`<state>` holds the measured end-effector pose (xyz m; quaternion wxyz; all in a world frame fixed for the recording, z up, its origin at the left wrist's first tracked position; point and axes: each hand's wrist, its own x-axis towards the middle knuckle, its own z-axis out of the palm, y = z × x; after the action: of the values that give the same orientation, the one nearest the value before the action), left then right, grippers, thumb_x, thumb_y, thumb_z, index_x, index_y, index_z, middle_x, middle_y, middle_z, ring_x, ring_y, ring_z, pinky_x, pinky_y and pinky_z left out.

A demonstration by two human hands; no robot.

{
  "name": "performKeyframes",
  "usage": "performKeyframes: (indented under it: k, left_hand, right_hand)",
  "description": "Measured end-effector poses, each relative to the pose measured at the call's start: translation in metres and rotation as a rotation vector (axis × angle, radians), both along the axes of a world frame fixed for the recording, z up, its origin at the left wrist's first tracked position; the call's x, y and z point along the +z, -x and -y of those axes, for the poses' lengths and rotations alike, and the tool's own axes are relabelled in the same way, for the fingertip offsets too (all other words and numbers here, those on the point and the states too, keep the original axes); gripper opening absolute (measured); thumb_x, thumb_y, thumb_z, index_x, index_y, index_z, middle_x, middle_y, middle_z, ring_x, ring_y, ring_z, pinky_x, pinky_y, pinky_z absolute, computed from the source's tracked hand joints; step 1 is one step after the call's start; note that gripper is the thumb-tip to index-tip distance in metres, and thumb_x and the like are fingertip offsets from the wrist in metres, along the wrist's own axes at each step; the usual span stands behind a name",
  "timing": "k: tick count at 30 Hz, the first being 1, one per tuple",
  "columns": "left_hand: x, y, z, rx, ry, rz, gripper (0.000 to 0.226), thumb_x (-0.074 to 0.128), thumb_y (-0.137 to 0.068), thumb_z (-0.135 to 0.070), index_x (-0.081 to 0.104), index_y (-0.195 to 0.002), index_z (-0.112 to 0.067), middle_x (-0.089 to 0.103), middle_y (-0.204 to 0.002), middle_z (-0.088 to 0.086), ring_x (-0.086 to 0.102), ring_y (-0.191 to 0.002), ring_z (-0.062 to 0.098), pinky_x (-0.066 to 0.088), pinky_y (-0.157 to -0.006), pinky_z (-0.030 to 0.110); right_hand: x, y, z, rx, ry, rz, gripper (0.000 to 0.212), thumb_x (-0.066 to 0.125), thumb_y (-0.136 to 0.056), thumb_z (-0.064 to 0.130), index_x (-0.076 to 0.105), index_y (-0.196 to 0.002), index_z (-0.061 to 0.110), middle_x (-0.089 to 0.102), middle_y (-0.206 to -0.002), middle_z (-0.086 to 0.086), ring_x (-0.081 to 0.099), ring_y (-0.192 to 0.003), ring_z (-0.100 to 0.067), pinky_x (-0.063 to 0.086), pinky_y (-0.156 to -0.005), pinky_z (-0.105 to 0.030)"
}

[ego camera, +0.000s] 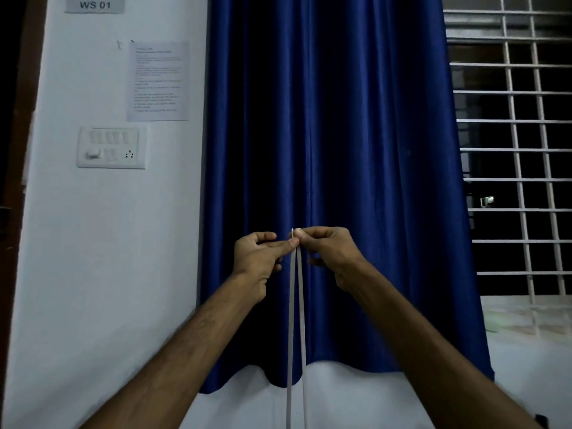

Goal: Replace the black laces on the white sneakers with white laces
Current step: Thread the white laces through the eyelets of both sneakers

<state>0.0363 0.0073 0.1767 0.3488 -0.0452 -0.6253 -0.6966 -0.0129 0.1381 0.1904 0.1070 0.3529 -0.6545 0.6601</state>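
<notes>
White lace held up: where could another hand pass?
Open air lies left of the left hand, before the wall under the switch panel, and right of the right hand, before the blue curtain. Crowded where both hands pinch the white lace tips.

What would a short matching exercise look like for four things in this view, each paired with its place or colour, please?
Things:
1. white lace
2. curtain
3. switch panel
4. window grille

Descriptions:
A. on the wall, below a printed sheet
B. pinched at the top by left hand and right hand, two strands hanging down
C. dark blue, behind the hands
D. white bars, far right

Pairs: 1-B, 2-C, 3-A, 4-D
</notes>
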Motion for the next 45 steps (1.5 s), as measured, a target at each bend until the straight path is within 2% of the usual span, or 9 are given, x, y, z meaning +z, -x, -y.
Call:
performKeyframes:
  k: [7, 12, 18, 26, 28, 30, 32, 36, 45]
  left_hand:
    - [0.006, -0.004, 0.002, -0.006, 0.092, 0.087, 0.049, 0.084, -0.071, -0.03, 0.058, -0.11, -0.015, 0.066, -0.087, 0.0, 0.057, -0.069, 0.008, 0.053, -0.06, 0.023]
    - [-0.018, -0.001, 0.002, -0.199, 0.306, 0.216, 0.035, 0.056, -0.093, -0.048, 0.074, -0.102, -0.019, 0.074, -0.105, -0.002, 0.065, -0.1, 0.016, 0.055, -0.092, 0.04]
    - [-0.07, 0.0, 0.004, -0.224, 0.274, 0.231, 0.027, 0.052, -0.1, -0.032, 0.072, -0.093, -0.017, 0.072, -0.074, -0.006, 0.064, -0.067, 0.011, 0.052, -0.093, 0.046]
    - [-0.098, -0.003, 0.016, -0.264, 0.416, 0.323, 0.031, 0.048, -0.102, -0.031, 0.066, -0.086, -0.011, 0.055, -0.06, -0.004, 0.054, -0.054, 0.009, 0.056, -0.074, 0.036]
    - [-0.11, -0.003, 0.018, -0.247, 0.465, 0.329, 0.033, 0.046, -0.103, -0.032, 0.065, -0.083, -0.012, 0.054, -0.061, -0.005, 0.052, -0.055, 0.008, 0.055, -0.072, 0.034]
    - [-0.12, 0.001, 0.019, -0.192, 0.491, 0.33, 0.035, 0.045, -0.103, -0.031, 0.064, -0.079, -0.014, 0.053, -0.061, -0.005, 0.05, -0.055, 0.008, 0.051, -0.066, 0.03]
    - [-0.126, 0.007, 0.02, -0.115, 0.538, 0.3, 0.035, 0.046, -0.103, -0.029, 0.066, -0.078, -0.014, 0.055, -0.062, -0.007, 0.049, -0.056, 0.004, 0.045, -0.062, 0.023]
    - [-0.128, 0.017, 0.017, 0.046, 0.674, 0.175, 0.035, 0.05, -0.101, -0.03, 0.067, -0.077, -0.012, 0.068, -0.072, 0.0, 0.063, -0.068, 0.008, 0.05, -0.069, 0.028]
    - [-0.123, 0.03, 0.014, 0.2, 0.82, 0.137, 0.04, 0.041, -0.099, -0.043, 0.059, -0.068, -0.026, 0.056, -0.098, 0.014, 0.055, -0.089, 0.023, 0.051, -0.07, 0.031]
  right_hand:
    - [0.004, 0.004, -0.002, 0.18, -0.036, 0.166, 0.015, 0.062, -0.093, 0.024, 0.076, -0.092, 0.019, 0.064, -0.087, 0.001, 0.052, -0.081, -0.011, 0.048, -0.075, -0.027]
    - [0.003, 0.004, 0.006, 0.122, 0.035, 0.145, 0.014, 0.062, -0.094, 0.026, 0.071, -0.086, 0.018, 0.066, -0.079, 0.003, 0.061, -0.065, -0.007, 0.05, -0.057, -0.023]
    - [-0.039, 0.028, 0.007, -0.104, 0.05, 0.227, 0.016, 0.064, -0.092, 0.03, 0.073, -0.081, 0.022, 0.054, -0.07, 0.007, 0.044, -0.067, -0.006, 0.038, -0.057, -0.021]
    - [-0.119, 0.06, 0.0, -0.228, 0.014, 0.417, 0.016, 0.064, -0.092, 0.025, 0.073, -0.084, 0.014, 0.051, -0.064, 0.002, 0.042, -0.058, -0.009, 0.036, -0.055, -0.022]
    - [-0.145, 0.063, 0.002, -0.263, -0.186, 0.353, 0.018, 0.065, -0.092, 0.023, 0.071, -0.097, 0.007, 0.06, -0.075, -0.003, 0.051, -0.067, -0.011, 0.041, -0.059, -0.021]
    - [-0.166, 0.06, 0.005, -0.305, -0.254, 0.253, 0.035, 0.06, -0.096, 0.025, 0.061, -0.124, 0.004, 0.065, -0.113, -0.008, 0.059, -0.098, -0.015, 0.047, -0.08, -0.024]
    - [-0.175, 0.046, 0.007, -0.187, -0.149, 0.181, 0.042, 0.046, -0.102, 0.032, 0.052, -0.137, 0.01, 0.056, -0.134, -0.001, 0.052, -0.121, -0.012, 0.042, -0.099, -0.028]
    - [-0.183, 0.013, 0.025, 0.363, 0.013, 0.349, 0.057, 0.025, -0.101, 0.053, 0.053, -0.135, 0.016, 0.06, -0.134, -0.003, 0.053, -0.128, -0.017, 0.039, -0.109, -0.045]
    - [-0.188, 0.002, 0.03, 0.285, 0.15, 0.318, 0.058, 0.027, -0.103, 0.049, 0.058, -0.123, 0.004, 0.06, -0.097, -0.013, 0.057, -0.091, -0.024, 0.048, -0.096, -0.051]
